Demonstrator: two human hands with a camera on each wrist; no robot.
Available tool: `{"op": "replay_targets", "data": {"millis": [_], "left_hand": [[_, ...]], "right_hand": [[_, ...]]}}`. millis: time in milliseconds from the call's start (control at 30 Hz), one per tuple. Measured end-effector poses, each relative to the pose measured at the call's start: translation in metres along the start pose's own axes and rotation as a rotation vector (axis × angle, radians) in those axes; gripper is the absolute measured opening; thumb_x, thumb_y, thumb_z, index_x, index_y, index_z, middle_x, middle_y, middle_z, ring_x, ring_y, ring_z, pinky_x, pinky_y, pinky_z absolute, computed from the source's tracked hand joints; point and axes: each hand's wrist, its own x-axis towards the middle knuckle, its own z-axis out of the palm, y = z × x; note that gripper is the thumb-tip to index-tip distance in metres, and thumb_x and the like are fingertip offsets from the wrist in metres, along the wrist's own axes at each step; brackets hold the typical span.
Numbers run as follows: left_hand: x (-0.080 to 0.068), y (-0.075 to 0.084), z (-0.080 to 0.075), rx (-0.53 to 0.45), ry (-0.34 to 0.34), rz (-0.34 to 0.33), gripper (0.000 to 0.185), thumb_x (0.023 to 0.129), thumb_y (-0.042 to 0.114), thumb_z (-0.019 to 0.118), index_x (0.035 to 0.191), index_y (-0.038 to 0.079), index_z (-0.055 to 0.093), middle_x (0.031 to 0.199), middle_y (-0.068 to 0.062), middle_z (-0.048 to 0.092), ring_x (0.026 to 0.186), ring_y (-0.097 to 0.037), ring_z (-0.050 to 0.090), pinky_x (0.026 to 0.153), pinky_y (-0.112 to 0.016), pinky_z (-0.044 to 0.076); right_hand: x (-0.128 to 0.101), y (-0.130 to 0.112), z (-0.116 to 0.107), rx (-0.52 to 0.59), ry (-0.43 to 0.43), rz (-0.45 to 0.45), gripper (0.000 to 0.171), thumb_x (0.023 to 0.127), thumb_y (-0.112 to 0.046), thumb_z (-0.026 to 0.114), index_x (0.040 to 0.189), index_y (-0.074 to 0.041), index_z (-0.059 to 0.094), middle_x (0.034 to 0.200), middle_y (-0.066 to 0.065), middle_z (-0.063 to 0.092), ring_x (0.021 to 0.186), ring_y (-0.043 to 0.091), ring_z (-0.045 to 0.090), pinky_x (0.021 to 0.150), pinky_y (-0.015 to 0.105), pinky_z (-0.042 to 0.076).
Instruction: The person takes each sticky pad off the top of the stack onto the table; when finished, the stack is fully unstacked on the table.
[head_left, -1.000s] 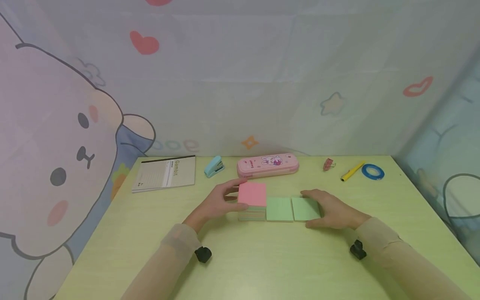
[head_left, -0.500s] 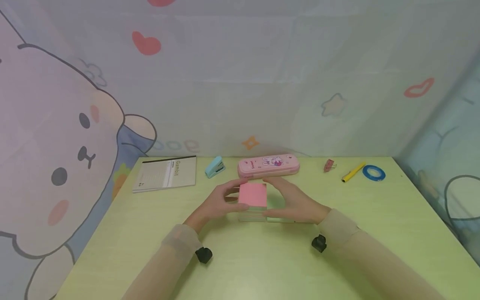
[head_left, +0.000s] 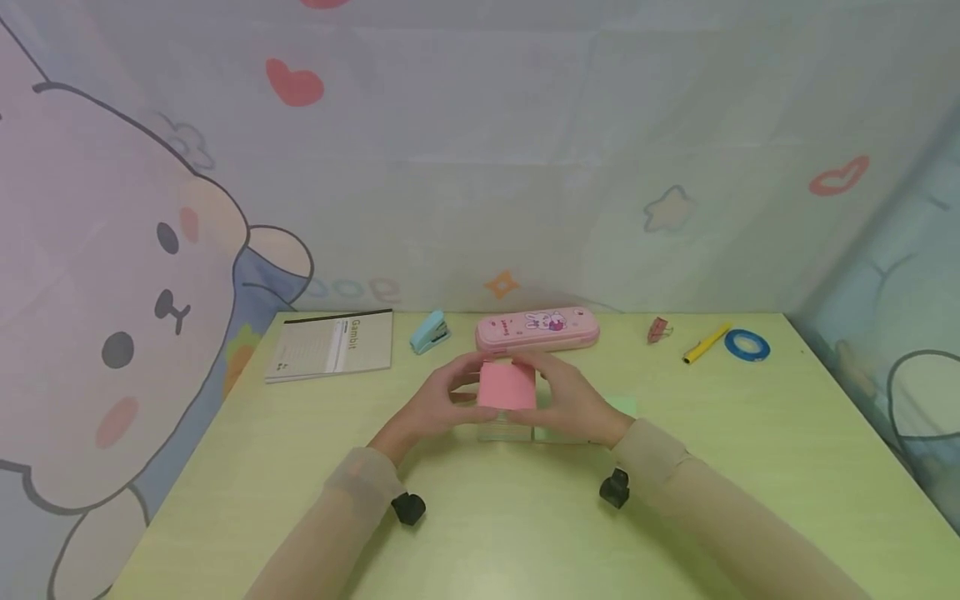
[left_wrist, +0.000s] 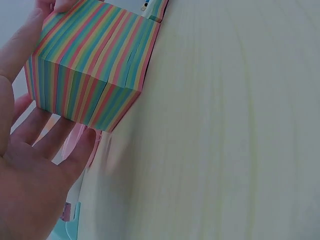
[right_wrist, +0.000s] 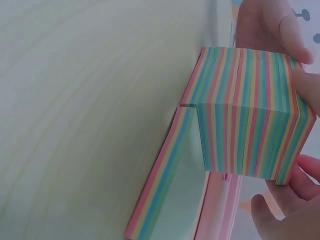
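Observation:
A thick note block [head_left: 507, 387] with a pink top sheet and rainbow-striped sides [left_wrist: 90, 70] stands mid-table. My left hand [head_left: 442, 403] holds its left side, thumb near and fingers [left_wrist: 50, 145] behind it. From the right, my right hand [head_left: 572, 400] grips the same block [right_wrist: 250, 135] with fingers [right_wrist: 306, 90] over its far edge. A thinner green-topped pad [right_wrist: 172, 185] lies flat against the block's right side. The block's edge seems slightly raised over that pad. A corner of another green pad [head_left: 624, 406] shows past my right wrist.
Along the back of the light green table [head_left: 487, 525] lie a notebook [head_left: 330, 346], a blue stapler [head_left: 429, 333], a pink pencil case [head_left: 536, 329], a binder clip [head_left: 657, 329], a yellow pen [head_left: 705, 343] and a blue tape ring [head_left: 746, 344]. Patterned curtains wall the table.
My right hand left the rightmost green pad, slid left across the pads and took hold of the pink-topped block. The left hand stayed on the block, whose top now sits slightly higher.

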Motion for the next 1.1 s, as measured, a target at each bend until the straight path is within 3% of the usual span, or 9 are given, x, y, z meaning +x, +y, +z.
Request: {"op": "replay_targets", "data": {"millis": [133, 267, 367, 733, 1100], "left_hand": [[-0.001, -0.004, -0.002, 0.009, -0.014, -0.033, 0.084, 0.089, 0.012, 0.085, 0.161, 0.022, 0.043, 0.162, -0.009, 0.047, 0.145, -0.032, 0.050, 0.116, -0.057, 0.046], [-0.002, -0.007, -0.002, 0.008, -0.028, -0.067, 0.081, 0.090, 0.014, 0.084, 0.161, 0.017, 0.044, 0.166, -0.012, 0.042, 0.147, -0.031, 0.047, 0.119, -0.057, 0.043], [-0.003, -0.007, -0.002, 0.009, -0.024, -0.074, 0.080, 0.090, 0.015, 0.084, 0.160, 0.017, 0.046, 0.165, -0.012, 0.043, 0.147, -0.031, 0.047, 0.118, -0.057, 0.043], [-0.005, -0.004, -0.003, 0.021, -0.005, -0.087, 0.079, 0.090, 0.013, 0.084, 0.159, 0.018, 0.047, 0.163, -0.009, 0.046, 0.147, -0.030, 0.047, 0.118, -0.054, 0.045], [-0.005, -0.005, -0.003, 0.018, -0.001, -0.081, 0.079, 0.090, 0.015, 0.085, 0.159, 0.020, 0.047, 0.164, -0.012, 0.044, 0.147, -0.031, 0.048, 0.118, -0.055, 0.045]], "right_hand": [[-0.008, 0.000, -0.005, 0.060, 0.014, 0.048, 0.084, 0.086, -0.032, 0.090, 0.157, -0.018, 0.048, 0.153, 0.003, 0.055, 0.135, 0.025, 0.056, 0.112, 0.057, 0.049], [-0.023, 0.003, -0.019, 0.102, 0.023, 0.118, 0.083, 0.086, -0.032, 0.090, 0.156, -0.018, 0.048, 0.155, 0.005, 0.053, 0.138, 0.024, 0.054, 0.117, 0.049, 0.047], [-0.035, 0.012, -0.030, 0.078, 0.036, 0.153, 0.083, 0.085, -0.032, 0.091, 0.155, -0.014, 0.049, 0.154, 0.005, 0.053, 0.137, 0.023, 0.055, 0.116, 0.046, 0.048], [-0.087, 0.042, -0.079, 0.005, 0.039, 0.281, 0.081, 0.087, -0.027, 0.089, 0.153, -0.004, 0.049, 0.152, 0.016, 0.056, 0.138, 0.041, 0.053, 0.114, 0.062, 0.046], [-0.132, 0.077, -0.112, -0.096, 0.036, 0.355, 0.083, 0.086, -0.035, 0.089, 0.152, -0.004, 0.049, 0.148, 0.015, 0.058, 0.128, 0.033, 0.054, 0.109, 0.061, 0.049]]}}
